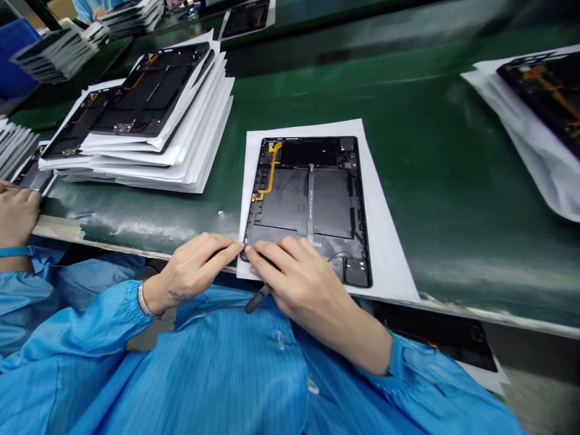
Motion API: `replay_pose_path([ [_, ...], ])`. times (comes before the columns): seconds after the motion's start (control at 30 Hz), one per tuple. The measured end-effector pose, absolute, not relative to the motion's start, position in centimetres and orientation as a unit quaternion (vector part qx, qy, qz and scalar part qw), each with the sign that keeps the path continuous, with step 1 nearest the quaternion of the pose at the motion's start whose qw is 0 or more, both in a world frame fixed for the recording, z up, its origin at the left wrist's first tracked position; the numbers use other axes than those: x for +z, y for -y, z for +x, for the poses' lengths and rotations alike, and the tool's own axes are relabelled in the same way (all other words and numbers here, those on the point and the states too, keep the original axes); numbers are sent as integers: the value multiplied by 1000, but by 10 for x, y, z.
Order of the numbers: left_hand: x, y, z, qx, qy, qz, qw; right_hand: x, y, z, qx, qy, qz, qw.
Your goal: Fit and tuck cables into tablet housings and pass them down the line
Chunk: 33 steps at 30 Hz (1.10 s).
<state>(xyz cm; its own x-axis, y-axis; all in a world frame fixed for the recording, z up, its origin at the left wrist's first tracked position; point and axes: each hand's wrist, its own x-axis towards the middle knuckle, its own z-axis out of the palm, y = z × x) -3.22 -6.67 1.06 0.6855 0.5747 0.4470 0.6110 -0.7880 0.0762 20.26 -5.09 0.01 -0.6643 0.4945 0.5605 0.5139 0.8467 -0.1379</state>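
Pinching tablet [312, 205] near corner, both hands' fingers [226, 249] meeting (tool tucked in right)

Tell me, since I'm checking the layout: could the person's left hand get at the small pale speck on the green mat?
Probably yes. The left hand rests at the open black tablet's near corner, and the small pale speck lies just beyond it on bare green mat, nothing between. The stack of tablets on white sheets sits farther back.

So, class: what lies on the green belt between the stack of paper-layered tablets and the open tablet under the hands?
In the head view, only a small screw-like speck lies between the stack and the open tablet; otherwise green belt.
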Motion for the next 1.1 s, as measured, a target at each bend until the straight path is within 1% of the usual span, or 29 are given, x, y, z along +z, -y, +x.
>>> replay_pose_path([
  [0.1,19,67,-28,-196,296,-930,89,8,51,211,39,907,-279,312],
  [0.2,25,66,-25,-155,267,-944,117,22,49,225,64,906,-301,292],
  [0.27,24,61,-25,-147,286,-944,74,29,48,231,26,905,-321,277],
  [0.37,15,48,-28,-174,336,-925,-38,31,49,233,-17,889,-356,288],
  [0.43,7,39,-28,-199,339,-915,-91,29,52,232,-9,879,-372,297],
  [0.5,0,34,-25,-212,331,-912,-118,26,55,232,15,878,-378,293],
  [0.73,-5,40,-16,-227,336,-904,-134,17,57,231,35,905,-344,248],
  [0.9,-14,39,-14,-241,342,-898,-135,13,57,227,18,906,-329,267],
  [1.1,-16,37,-14,-239,339,-900,-135,14,55,226,17,917,-323,234],
])
